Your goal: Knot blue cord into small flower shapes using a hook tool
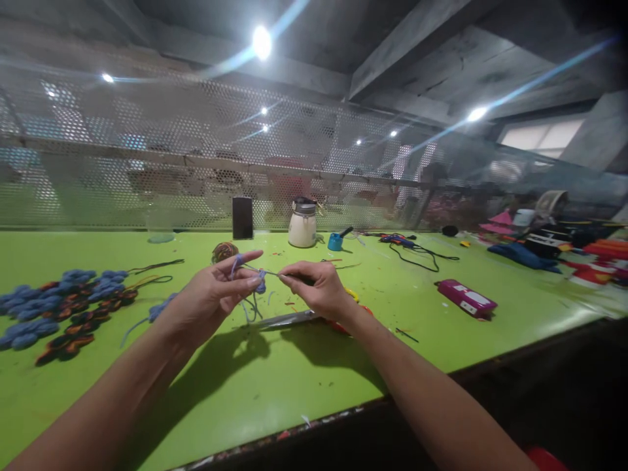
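In the middle of the view, my left hand [218, 288] pinches a small blue crochet piece [261, 282] between thumb and fingers. Blue yarn [237, 263] loops round its raised index finger, and loose strands hang below. Just right of it, my right hand [314, 286] is closed on a thin crochet hook [273, 273], whose tip reaches the blue piece. The hook's other end is hidden by the hand. Beneath the hands lies a pair of scissors [287, 320], its red and yellow handles partly covered by my right wrist.
Blue and dark multicoloured crochet pieces [93, 307] lie left. Behind my hands are a yarn ball [224, 251], a phone [242, 218], a cream jug [303, 226] and a blue pot [335, 241]. A corded glue gun [402, 241] and a magenta case [466, 298] lie right.
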### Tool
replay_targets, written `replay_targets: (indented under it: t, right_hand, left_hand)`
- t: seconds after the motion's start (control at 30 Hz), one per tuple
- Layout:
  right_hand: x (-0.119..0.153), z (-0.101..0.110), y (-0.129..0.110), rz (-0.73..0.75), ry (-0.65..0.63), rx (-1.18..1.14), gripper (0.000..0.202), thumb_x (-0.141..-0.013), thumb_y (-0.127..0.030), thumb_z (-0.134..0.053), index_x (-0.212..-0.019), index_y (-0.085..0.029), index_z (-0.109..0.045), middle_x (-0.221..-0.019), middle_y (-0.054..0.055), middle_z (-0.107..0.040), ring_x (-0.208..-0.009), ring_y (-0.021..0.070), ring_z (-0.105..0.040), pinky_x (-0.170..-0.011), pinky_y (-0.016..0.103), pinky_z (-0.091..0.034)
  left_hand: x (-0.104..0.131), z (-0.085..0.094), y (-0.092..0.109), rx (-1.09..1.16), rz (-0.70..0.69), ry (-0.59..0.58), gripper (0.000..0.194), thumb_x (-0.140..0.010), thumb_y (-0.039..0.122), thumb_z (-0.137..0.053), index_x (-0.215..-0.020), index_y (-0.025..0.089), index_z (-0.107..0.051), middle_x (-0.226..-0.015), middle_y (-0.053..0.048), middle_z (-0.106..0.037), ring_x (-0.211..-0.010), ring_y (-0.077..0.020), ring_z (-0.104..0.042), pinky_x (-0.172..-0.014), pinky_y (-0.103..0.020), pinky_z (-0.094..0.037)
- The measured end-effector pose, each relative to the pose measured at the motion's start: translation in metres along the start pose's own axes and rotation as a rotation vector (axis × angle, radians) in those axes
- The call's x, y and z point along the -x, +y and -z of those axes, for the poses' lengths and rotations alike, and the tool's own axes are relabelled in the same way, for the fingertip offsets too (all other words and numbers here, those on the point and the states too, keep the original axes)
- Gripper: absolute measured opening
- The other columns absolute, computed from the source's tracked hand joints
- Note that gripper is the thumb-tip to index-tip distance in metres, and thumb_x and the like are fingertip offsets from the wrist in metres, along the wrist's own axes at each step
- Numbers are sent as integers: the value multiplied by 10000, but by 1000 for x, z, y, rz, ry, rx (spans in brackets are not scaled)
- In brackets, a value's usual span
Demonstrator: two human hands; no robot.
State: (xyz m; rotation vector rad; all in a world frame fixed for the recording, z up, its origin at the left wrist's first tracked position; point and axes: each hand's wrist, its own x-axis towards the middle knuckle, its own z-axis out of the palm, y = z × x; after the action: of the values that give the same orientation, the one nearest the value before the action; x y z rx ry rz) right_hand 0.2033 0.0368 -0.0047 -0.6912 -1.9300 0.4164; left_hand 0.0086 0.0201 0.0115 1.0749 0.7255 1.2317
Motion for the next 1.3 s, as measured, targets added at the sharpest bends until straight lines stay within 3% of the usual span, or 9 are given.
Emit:
replay_targets:
  t: [0.53, 0.7, 0.83, 1.0, 1.3]
  right_hand:
    - [-1, 5, -3, 32, -34, -34, 161, -808, -258, -597, -838, -146, -709, -742, 53, -678, -613, 122, -558, -585, 272, -451]
    - [-1, 3, -3, -176, -69, -306, 164, -758, -289, -642, -784, -136, -692, -556, -8, -564, -480, 83, -459, -475, 238, -402]
    - [1, -1, -2, -375, -153, -533, 212, -733, -333, -665, -791, -129, -672, -483, -43, -527, -364, 33, -328, -354, 187, -238]
    - [3, -9, 2, -526, -164, -734, 232, -707, -340, -693, -799, -132, -651, -491, -49, -522, -371, 30, -343, -343, 172, -174]
    - [3, -14, 3, -577, -128, -752, 228, -700, -331, -703, -779, -127, -639, -504, -43, -542, -369, 32, -368, -343, 170, -206]
  left_hand:
    - [2, 0, 4, 37, -11, 13, 499, -588, 4, -747, -1056, 164, -679, -718, -10, -640, -665, -79, -568, -624, -145, -455]
    - [1, 2, 1, 11, -18, -8, 470, -615, 46, -742, -1059, 186, -684, -740, 0, -623, -683, -77, -548, -644, -160, -437]
    - [0, 2, -1, -41, -39, -4, 435, -600, 67, -749, -1021, 167, -701, -717, -1, -617, -690, -90, -543, -674, -187, -429]
    - [-1, 2, -2, -83, -15, 15, 361, -593, 100, -756, -950, 141, -725, -735, -22, -631, -715, -113, -559, -723, -221, -429]
    - [-2, 3, -5, -90, -15, -17, 434, -613, 94, -745, -1036, 178, -697, -734, 1, -583, -709, -99, -531, -724, -233, -411]
